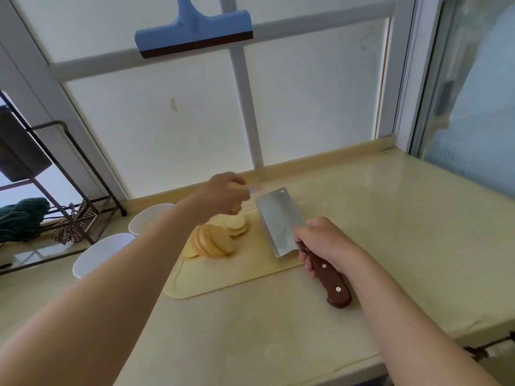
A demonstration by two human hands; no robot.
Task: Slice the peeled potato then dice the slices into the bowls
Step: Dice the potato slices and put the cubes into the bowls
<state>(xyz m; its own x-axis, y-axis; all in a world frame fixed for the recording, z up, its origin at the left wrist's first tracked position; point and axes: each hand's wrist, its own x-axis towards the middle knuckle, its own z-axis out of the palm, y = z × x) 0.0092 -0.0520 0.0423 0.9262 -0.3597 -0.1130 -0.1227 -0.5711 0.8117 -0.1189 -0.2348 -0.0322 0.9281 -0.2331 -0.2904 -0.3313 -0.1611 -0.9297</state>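
Round potato slices [216,238] lie in an overlapping row on a pale yellow cutting board [223,277]. My left hand [223,195] hovers above the far end of the row, fingers curled around a small yellowish potato piece. My right hand [323,243] grips the brown wooden handle of a cleaver [278,221], whose wide steel blade rests flat over the board's right side, just right of the slices. Two white bowls stand left of the board: one far [145,218], one near [94,254], both partly hidden by my left forearm.
A dark metal rack [69,190] with a green cloth [22,218] stands at the far left. A blue squeegee [192,29] hangs on the window behind. The beige counter [390,232] stretches to the right and ends at a front edge at lower right.
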